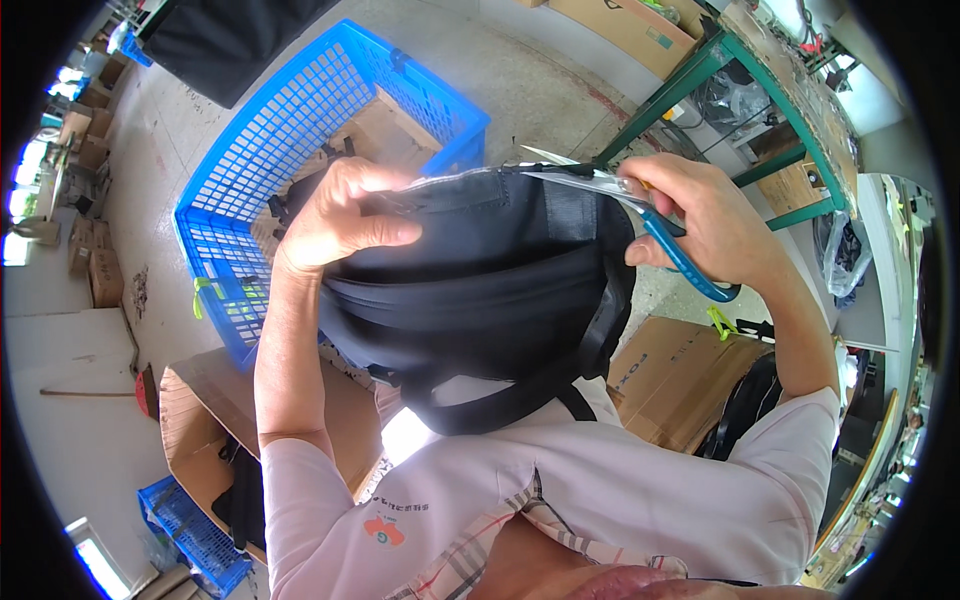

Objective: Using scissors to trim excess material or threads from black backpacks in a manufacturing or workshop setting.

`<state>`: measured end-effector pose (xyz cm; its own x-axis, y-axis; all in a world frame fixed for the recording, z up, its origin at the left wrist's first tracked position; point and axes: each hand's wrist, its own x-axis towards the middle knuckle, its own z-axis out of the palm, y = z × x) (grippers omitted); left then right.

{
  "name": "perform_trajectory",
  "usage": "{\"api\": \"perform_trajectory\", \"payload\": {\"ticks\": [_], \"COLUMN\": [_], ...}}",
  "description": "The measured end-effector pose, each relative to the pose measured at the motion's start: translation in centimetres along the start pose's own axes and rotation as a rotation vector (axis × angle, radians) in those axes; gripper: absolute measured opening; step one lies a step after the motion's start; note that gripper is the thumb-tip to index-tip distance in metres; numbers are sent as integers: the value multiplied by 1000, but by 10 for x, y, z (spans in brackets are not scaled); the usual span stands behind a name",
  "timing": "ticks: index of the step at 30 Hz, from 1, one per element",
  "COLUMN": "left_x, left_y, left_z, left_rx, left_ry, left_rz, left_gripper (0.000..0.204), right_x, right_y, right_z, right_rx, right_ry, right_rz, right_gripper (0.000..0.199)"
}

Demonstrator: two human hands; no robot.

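A black fabric bag (pixel 450 305), with a strap looping at its lower side, lies across my lap. My left hand (pixel 340 215) grips its upper left edge, thumb on the near face; the fingertips are slightly blurred. In my right hand (pixel 705 210) is a pair of scissors (pixel 688 262) with blue handles. Their blades are apart and lie along the bag's raw upper edge, at its right part. A pale fringe runs along that edge between the hands.
Beyond the bag stands a blue plastic basket (pixel 225 185) with cardboard inside. Cardboard boxes flank me, one at the left (pixel 200 410) and one at the right (pixel 670 385). A green-framed table (pixel 690 78) rises at the far right. A second blue basket (pixel 190 530) sits lower left.
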<state>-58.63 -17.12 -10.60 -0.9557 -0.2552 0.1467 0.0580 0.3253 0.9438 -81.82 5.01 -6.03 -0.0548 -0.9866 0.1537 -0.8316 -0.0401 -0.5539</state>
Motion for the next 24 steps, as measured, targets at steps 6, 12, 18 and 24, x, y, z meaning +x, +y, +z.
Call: {"api": "perform_trajectory", "payload": {"ticks": [6,12,18,24], "left_x": [-5,-1,9,17], "left_y": [0,6,4,6], "left_z": [0,6,8,12], "left_rx": [-10,11,23,28], "left_ry": [-5,-56,-145,-160], "left_rz": [-42,-18,50,10], "left_gripper": [34,36,36,32], "right_x": [4,-4,1,-19], "right_y": [2,-1,2,11], "right_z": [-8,-18,-13,-20], "right_rx": [-63,-59,-78,-134], "right_ry": [-175,-194,-184,-217], "right_rz": [1,-16,-109,8], "right_gripper": [44,45,48,49]}}
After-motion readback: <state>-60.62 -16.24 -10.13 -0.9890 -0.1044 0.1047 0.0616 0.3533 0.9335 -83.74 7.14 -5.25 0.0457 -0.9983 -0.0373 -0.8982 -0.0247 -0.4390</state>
